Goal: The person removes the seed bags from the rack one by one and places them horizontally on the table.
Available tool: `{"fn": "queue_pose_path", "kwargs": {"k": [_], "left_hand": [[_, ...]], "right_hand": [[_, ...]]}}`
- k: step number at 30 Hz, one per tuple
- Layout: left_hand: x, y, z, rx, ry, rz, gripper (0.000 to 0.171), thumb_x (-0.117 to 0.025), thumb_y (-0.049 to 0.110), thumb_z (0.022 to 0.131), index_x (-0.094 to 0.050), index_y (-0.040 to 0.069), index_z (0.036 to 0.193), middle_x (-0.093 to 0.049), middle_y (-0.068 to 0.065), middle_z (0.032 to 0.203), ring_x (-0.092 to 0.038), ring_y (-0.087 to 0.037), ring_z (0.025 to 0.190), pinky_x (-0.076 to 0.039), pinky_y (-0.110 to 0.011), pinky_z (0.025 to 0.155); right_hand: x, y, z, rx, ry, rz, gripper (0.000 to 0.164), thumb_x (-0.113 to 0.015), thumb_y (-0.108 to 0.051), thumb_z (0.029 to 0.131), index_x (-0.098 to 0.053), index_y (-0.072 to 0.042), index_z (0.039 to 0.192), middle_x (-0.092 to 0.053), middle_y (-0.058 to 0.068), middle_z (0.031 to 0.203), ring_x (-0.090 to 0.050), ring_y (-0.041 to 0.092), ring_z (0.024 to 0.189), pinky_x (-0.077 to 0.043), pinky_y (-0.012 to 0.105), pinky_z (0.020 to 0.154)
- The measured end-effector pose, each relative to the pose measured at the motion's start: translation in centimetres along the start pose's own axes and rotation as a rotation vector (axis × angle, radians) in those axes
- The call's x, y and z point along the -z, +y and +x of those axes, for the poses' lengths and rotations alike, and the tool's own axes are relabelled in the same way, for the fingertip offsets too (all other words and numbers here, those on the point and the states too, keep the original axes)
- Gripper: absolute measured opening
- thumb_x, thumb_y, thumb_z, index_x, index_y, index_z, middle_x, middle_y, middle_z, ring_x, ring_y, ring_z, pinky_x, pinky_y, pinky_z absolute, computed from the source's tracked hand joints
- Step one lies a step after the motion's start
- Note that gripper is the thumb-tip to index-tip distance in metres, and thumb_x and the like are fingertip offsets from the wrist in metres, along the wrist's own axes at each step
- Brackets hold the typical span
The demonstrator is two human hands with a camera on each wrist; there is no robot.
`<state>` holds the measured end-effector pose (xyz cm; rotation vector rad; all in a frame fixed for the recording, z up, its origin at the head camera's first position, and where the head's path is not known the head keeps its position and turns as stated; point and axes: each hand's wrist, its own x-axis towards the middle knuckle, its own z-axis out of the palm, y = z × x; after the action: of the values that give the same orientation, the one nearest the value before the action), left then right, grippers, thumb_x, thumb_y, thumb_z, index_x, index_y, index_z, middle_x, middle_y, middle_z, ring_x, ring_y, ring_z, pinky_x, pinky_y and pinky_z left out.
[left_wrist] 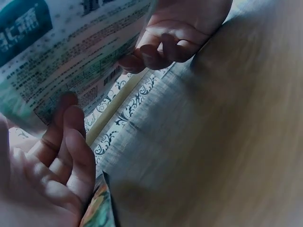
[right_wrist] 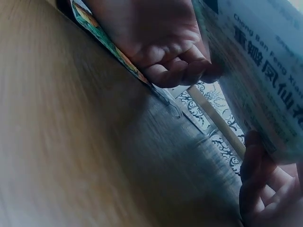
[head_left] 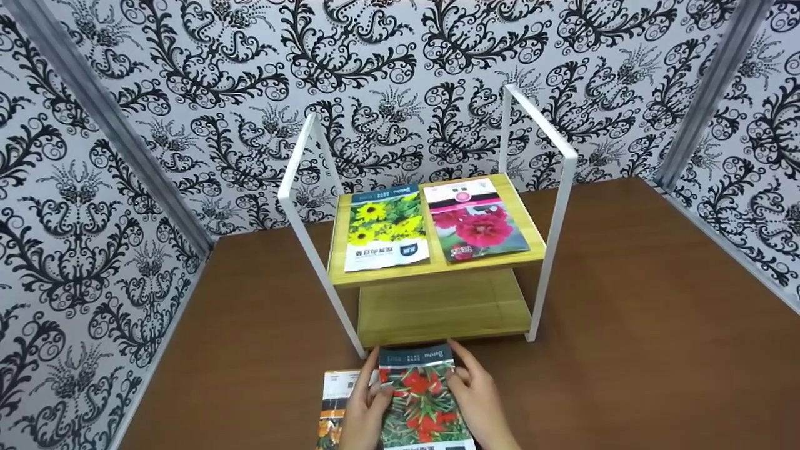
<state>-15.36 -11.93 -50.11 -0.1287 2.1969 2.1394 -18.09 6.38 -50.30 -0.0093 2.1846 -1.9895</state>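
Note:
Both hands hold a seed packet with red flowers (head_left: 420, 400) by its two long sides, in front of the small shelf. The left hand (head_left: 367, 409) grips its left edge, thumb on the front and fingers behind. On the opposite edge the right hand (head_left: 476, 400) grips it the same way. The printed back of the packet (left_wrist: 71, 56) faces the left wrist camera, with curled fingertips against it. A second packet with orange flowers (head_left: 331, 406) lies on the table by the left hand, partly covered by that hand.
A two-tier shelf with white metal frames (head_left: 550, 206) stands behind the hands. On its upper board lie a yellow-flower packet (head_left: 384, 228) and a pink-flower packet (head_left: 478, 222), side by side. The lower board (head_left: 444, 306) is bare wood. Patterned walls (head_left: 250, 94) enclose the brown table (head_left: 625, 300).

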Motion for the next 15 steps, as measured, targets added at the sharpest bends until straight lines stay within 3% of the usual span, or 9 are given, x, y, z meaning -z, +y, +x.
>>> {"fn": "queue_pose_path", "kwargs": {"k": [7, 10, 14, 15], "left_hand": [[0.52, 0.12, 0.06, 0.007, -0.014, 0.051, 0.06, -0.047, 0.032, 0.093, -0.019, 0.012, 0.143, -0.032, 0.003, 0.055, -0.021, -0.01, 0.041, -0.033, -0.024, 0.049], [0.72, 0.15, 0.07, 0.004, -0.026, 0.053, 0.058, -0.044, 0.033, 0.094, -0.022, 0.011, 0.143, -0.045, 0.001, 0.061, -0.023, -0.01, 0.04, -0.039, -0.028, 0.056], [0.91, 0.13, -0.05, -0.021, 0.011, 0.098, 0.053, -0.045, 0.031, 0.094, -0.03, 0.012, 0.14, -0.047, 0.001, 0.065, -0.027, -0.009, 0.044, -0.037, -0.025, 0.052], [0.97, 0.12, -0.07, -0.019, 0.022, 0.116, 0.051, -0.046, 0.03, 0.093, -0.032, 0.013, 0.139, -0.041, 0.002, 0.06, -0.026, -0.008, 0.044, -0.035, -0.024, 0.048]], "right_hand": [[-0.21, 0.25, 0.4, -0.03, 0.091, -0.128, 0.054, -0.049, -0.008, 0.083, -0.038, -0.018, 0.135, -0.03, -0.003, 0.058, -0.026, 0.011, 0.045, -0.03, 0.025, 0.046], [-0.18, 0.26, 0.43, -0.02, 0.119, -0.202, 0.053, -0.052, -0.009, 0.082, -0.041, -0.017, 0.133, -0.032, -0.003, 0.061, -0.026, 0.013, 0.05, -0.028, 0.026, 0.049], [-0.13, 0.2, 0.23, -0.006, 0.123, -0.275, 0.05, -0.054, -0.013, 0.083, -0.043, -0.017, 0.132, -0.036, -0.003, 0.064, -0.027, 0.013, 0.051, -0.027, 0.028, 0.05], [-0.12, 0.18, 0.21, -0.005, 0.121, -0.284, 0.05, -0.055, -0.014, 0.083, -0.043, -0.018, 0.131, -0.038, -0.003, 0.064, -0.027, 0.013, 0.051, -0.028, 0.028, 0.05]]}}
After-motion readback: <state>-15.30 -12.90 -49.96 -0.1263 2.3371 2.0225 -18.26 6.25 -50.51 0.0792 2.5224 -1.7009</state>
